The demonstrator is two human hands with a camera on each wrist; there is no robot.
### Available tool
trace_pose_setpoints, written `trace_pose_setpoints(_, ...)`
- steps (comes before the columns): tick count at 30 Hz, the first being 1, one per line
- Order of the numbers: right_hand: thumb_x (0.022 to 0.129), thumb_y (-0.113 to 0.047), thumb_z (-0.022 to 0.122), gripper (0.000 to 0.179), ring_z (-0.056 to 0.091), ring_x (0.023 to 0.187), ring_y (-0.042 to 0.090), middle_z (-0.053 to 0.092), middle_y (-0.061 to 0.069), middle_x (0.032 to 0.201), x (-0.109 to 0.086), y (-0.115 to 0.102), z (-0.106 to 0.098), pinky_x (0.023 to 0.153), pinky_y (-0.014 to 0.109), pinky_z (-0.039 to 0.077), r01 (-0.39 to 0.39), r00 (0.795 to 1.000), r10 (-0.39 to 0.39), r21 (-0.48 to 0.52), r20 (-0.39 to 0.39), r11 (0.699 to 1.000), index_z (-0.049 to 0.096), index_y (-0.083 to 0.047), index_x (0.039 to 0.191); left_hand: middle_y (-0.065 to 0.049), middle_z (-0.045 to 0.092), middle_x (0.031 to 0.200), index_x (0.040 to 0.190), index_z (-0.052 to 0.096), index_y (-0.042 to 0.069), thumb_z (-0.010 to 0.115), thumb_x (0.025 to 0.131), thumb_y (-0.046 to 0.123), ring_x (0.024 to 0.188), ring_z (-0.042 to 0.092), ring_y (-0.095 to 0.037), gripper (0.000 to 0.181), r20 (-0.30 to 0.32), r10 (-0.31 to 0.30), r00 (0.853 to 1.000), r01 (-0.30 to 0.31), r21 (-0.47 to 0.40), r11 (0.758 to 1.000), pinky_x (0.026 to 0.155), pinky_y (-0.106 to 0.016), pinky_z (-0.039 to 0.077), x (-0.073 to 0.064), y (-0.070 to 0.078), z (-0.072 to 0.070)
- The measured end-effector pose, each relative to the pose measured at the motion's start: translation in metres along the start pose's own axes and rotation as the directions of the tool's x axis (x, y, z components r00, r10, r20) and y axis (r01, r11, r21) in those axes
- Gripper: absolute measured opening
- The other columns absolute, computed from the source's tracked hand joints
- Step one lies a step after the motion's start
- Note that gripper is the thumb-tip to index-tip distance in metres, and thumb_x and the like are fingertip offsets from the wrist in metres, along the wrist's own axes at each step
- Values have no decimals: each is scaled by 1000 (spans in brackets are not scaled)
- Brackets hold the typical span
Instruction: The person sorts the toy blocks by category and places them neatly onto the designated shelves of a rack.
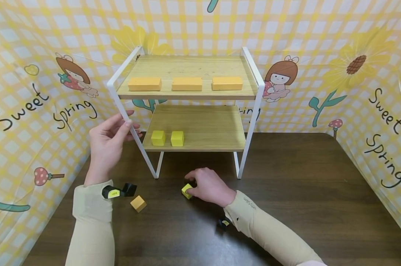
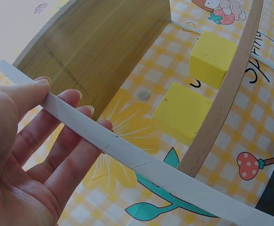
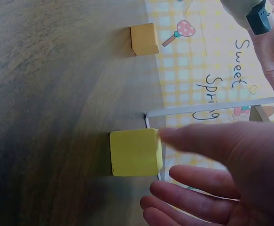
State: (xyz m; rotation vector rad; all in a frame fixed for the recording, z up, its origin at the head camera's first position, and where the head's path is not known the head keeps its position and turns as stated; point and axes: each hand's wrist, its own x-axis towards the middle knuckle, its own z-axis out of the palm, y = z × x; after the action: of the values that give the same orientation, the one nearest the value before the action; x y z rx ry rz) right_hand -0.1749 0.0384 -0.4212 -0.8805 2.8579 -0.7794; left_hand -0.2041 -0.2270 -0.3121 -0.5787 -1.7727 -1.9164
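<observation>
My left hand [image 1: 108, 138] holds the left white post [image 2: 122, 148] of a two-tier shelf [image 1: 193, 66], thumb on the front and fingers behind. On the table, a yellow cube [image 1: 186, 190] lies under my right hand [image 1: 209, 186]. In the right wrist view, the thumb [image 3: 193, 139] is at one edge of this cube, and the other fingers are spread and apart from it. The lower board carries two more yellow cubes, one on the left [image 1: 158, 137] and one beside it [image 1: 177, 138].
Three orange blocks, left [image 1: 145, 84], middle [image 1: 187, 84] and right [image 1: 227, 83], line the upper board's front. An orange block [image 1: 138, 203] lies on the dark table [image 1: 303, 177] near my left wrist. A yellow checked cloth [image 1: 200, 22] surrounds the table.
</observation>
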Motion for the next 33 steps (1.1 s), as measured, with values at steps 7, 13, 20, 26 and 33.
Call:
trace_pose_setpoints(7,81,-30,88,44,61,81,8,73,0,100,0,-2,4,72,22,53,8,999,-8,3,33,1000,76,-7,115,-14,74,91,122,70,-8,66,98,0,75,74,-22,26,5,5,1000,-5,-7,1000,70,-30,63,0,0,0)
trace_pose_setpoints(13,80,-27,89,41,60,81,8,73,-2,101,1,-3,7,71,20,51,27,999,-26,-22,38,999,77,-7,114,-14,74,91,122,70,-8,66,98,1,76,74,-24,26,10,0,1000,0,-10,1000,71,-31,63,0,0,-1)
trace_pose_setpoints(20,80,-27,88,40,60,82,9,73,-2,101,2,-4,7,71,20,51,26,999,-25,-29,41,999,77,-8,114,-14,74,91,123,70,-7,67,98,3,75,73,-23,27,10,-10,1000,10,-4,1000,70,-32,63,0,0,-1)
trace_pose_setpoints(26,81,-27,88,40,60,83,9,73,-1,102,2,-4,7,71,21,51,27,999,-26,-33,45,999,77,-8,114,-14,74,91,123,70,-6,66,99,2,75,74,-22,26,10,-13,1000,13,6,1000,69,-32,63,1,0,-1)
trace_pose_setpoints(33,81,-27,88,40,60,84,9,73,-1,103,0,-5,6,72,21,50,22,998,-21,-28,52,999,77,-8,114,-22,71,88,127,68,-5,65,100,6,73,74,-24,29,32,-25,999,25,-10,1000,69,-36,63,0,2,-2)
